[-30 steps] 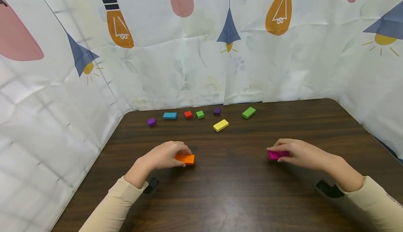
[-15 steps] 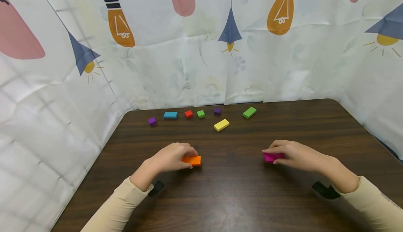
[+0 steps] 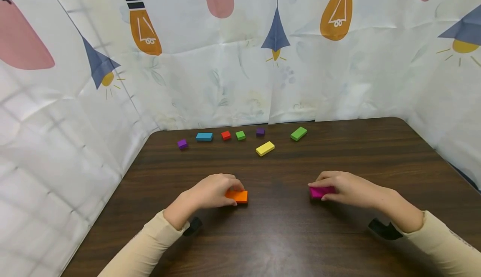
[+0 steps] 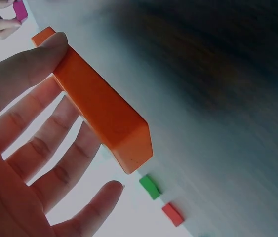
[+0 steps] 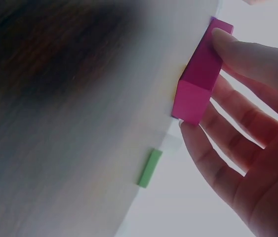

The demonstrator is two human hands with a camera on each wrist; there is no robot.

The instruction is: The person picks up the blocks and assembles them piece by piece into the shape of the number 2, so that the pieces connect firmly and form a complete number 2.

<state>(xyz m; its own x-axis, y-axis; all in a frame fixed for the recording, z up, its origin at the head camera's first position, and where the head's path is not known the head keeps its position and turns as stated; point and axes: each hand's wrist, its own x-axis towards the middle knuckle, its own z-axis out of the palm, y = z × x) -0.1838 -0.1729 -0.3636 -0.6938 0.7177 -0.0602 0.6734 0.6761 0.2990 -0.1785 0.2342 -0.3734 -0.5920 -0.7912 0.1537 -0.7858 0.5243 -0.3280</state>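
Observation:
Between the thumb and fingers of my left hand (image 3: 215, 191) is an orange rectangular block (image 3: 240, 196), held near the middle of the table. The left wrist view shows the thumb on one long side of the orange block (image 4: 97, 98) and fingertips on the opposite side. My right hand (image 3: 351, 189) pinches a magenta rectangular block (image 3: 319, 192) to the right of it. In the right wrist view, thumb and fingers grip the magenta block (image 5: 198, 79), its near end sticking out. A stretch of tabletop separates the two blocks.
Along the back of the dark wooden table (image 3: 278, 243) lie a blue block (image 3: 204, 137), a red block (image 3: 226, 135), small and long green blocks (image 3: 298, 133), a yellow block (image 3: 265, 148) and two purple ones (image 3: 182, 144). A printed curtain (image 3: 210, 80) hangs behind.
My left hand has moved right with the orange block, and my right hand has moved left with the magenta one. The gap between them has narrowed. The other blocks lie as before.

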